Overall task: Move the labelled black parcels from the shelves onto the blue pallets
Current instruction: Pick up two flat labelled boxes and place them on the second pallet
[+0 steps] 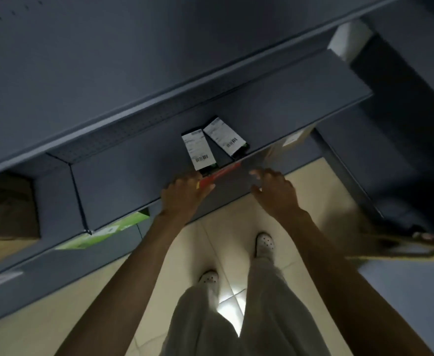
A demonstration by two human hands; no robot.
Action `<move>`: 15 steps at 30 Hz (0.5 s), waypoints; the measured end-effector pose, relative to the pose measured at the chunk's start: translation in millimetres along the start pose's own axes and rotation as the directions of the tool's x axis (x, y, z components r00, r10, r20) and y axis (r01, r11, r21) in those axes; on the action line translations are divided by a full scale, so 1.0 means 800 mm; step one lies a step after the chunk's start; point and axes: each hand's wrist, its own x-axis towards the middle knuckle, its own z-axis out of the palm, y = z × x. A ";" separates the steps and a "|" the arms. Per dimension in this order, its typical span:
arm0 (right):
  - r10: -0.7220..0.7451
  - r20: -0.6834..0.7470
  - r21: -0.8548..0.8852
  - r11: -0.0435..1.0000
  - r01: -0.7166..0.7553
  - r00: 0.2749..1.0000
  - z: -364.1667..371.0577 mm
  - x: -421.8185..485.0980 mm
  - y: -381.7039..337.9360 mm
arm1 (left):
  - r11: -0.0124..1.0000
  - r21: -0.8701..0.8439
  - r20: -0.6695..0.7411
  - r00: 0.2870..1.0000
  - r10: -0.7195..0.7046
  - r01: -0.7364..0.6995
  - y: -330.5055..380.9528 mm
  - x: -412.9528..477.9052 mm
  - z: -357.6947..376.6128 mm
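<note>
Parcels (201, 147) at shelf (133, 176) front edge; left grip (185, 195) on edge, closure unclear; right grip (275, 188) wide, empty.

Two flat black parcels with white barcode labels, one to the left (200, 150) and one to the right (225, 139), are seen side by side near the front edge of a grey metal shelf (133, 173). The left hand (185, 195) is held at that edge, just before the left parcel. The right hand (275, 191) is held nearby with its fingers loosely spread.

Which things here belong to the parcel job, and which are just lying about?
Job: left labelled parcel, right labelled parcel, grey shelf under them, left hand, right hand, both holding nothing.
Lying about: green box on a lower shelf, brown carton far left, red strip on the shelf edge.
</note>
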 end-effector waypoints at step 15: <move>-0.150 0.159 0.047 0.988 0.145 0.976 0.087 0.262 0.046 | 0.819 -0.336 0.031 0.875 -0.484 0.465 0.008 0.169 0.144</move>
